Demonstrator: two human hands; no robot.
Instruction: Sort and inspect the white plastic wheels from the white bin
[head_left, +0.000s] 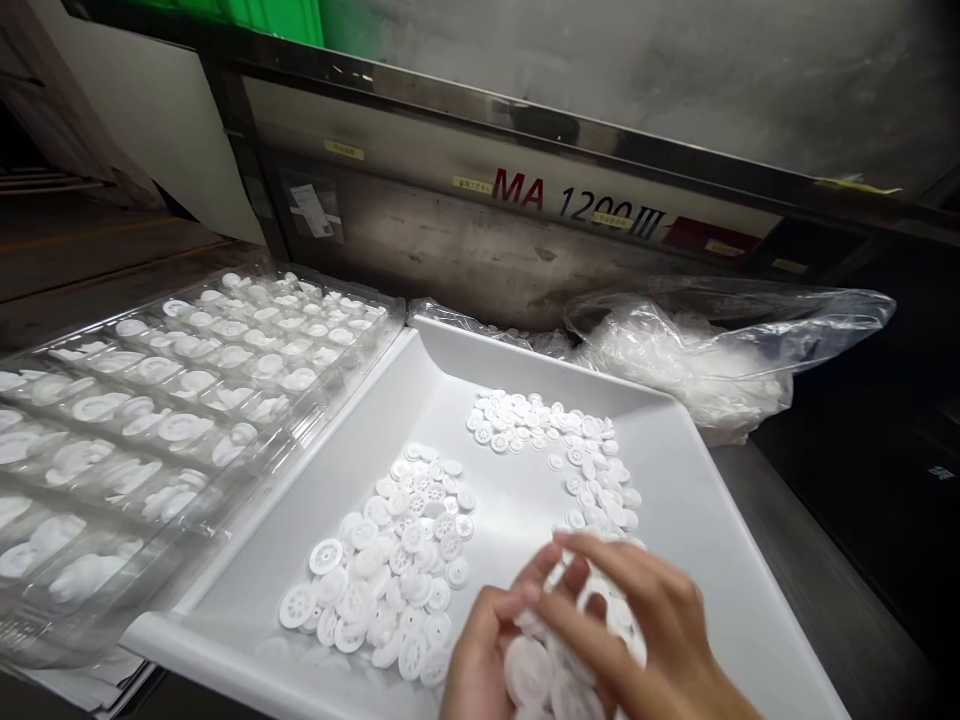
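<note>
A white tray (675, 470) lies in front of me with several small white plastic gear-like discs in it. One heap of large discs (390, 570) sits at the tray's front left. A band of smaller discs (540, 425) curves along the back and right. My left hand (484, 655) and my right hand (645, 640) meet at the tray's front edge. Together they hold a bunch of white discs (536, 670) between the fingers, right hand cupped over the top.
Clear plastic blister trays (172, 400) filled with white discs are stacked at the left. A clear plastic bag (697, 350) with white parts lies behind the tray at the right. A machine panel (585, 205) marked MA 1200 III rises at the back.
</note>
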